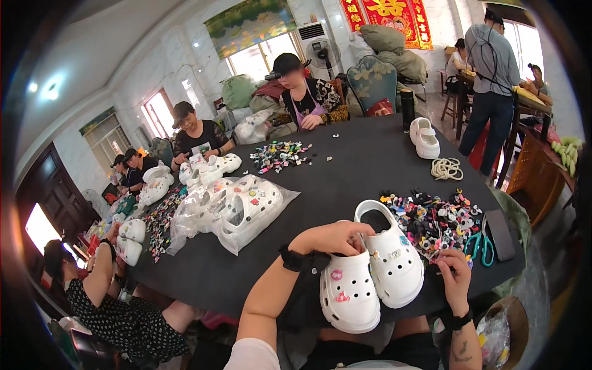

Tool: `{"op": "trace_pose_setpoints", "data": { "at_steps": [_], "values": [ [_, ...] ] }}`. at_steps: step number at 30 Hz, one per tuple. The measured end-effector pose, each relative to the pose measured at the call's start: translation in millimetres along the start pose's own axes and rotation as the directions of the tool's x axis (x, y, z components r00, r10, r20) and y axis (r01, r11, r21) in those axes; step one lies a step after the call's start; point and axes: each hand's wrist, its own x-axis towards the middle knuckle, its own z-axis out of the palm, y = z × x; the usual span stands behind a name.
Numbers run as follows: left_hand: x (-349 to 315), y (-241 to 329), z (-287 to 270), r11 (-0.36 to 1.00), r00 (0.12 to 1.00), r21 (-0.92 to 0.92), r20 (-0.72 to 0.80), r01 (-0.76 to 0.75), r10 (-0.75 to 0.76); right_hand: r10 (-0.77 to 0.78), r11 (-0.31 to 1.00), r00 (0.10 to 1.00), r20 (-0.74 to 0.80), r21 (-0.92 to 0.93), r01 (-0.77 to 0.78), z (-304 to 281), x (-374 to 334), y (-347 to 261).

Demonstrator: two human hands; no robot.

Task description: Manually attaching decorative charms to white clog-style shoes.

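Observation:
A pair of white clogs with round holes lies on the black table in front of me. My left hand (333,238) reaches into the opening of the left clog (350,295), which bears two pink charms, and grips its upper part. The right clog (396,268) leans against it, with a few small charms on top. Beside them my right hand (455,274) is at the near edge of a heap of mixed shoe charms (431,223). Its thumb and fingertips are pinched together; whatever is between them is too small to make out.
Teal-handled scissors (481,246) and a dark flat block (499,235) lie right of the heap. Farther back are a coil of cord (446,169), a white shoe (424,139) and a black bottle (407,110). Bagged clogs (246,206) stand left; several people work around the table.

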Motion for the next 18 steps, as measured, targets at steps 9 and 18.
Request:
{"op": "trace_pose_setpoints", "data": {
  "at_steps": [9,18],
  "values": [
    [3,12,13,0.996,1.0,-0.089,-0.004,-0.014,0.013,0.135,0.979,0.989,-0.058,0.164,-0.124,-2,-6,8],
    [4,15,21,0.998,1.0,-0.059,-0.023,-0.019,0.018,0.068,0.996,0.997,-0.019,-0.051,-0.069,1,0,0]
  ]
}}
